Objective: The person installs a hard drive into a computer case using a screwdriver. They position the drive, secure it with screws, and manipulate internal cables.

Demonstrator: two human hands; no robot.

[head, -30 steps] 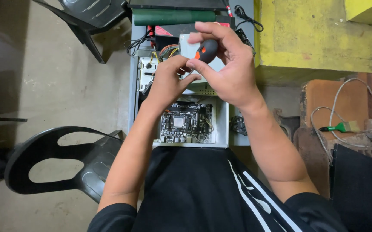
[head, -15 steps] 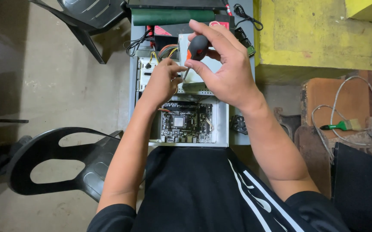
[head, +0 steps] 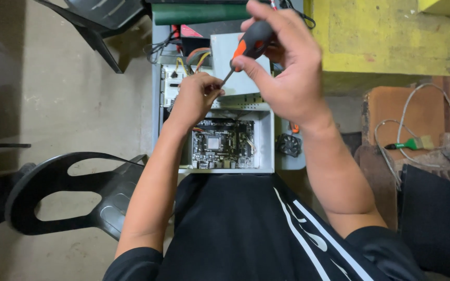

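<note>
An open white computer case (head: 266, 140) lies below me with its green motherboard (head: 221, 143) showing. My right hand (head: 287, 73) grips a screwdriver (head: 250, 44) with a black and orange handle, its thin shaft slanting down-left. My left hand (head: 194, 96) is closed around the shaft's tip, resting over the case's upper part next to a grey power supply (head: 230, 62) and coloured wires (head: 194, 57). What the tip touches is hidden by my fingers.
A black plastic chair (head: 53, 192) stands at the lower left, another chair (head: 100, 21) at the top left. A small fan (head: 289, 144) lies right of the case. A green-handled brush (head: 409, 144) and white cable (head: 412, 125) rest on brown boards. A yellow wall (head: 386, 36) rises top right.
My right hand has lifted and tilted the screwdriver, so its shaft now points down-left into my left hand's fingers. The view has moved closer to the case.
</note>
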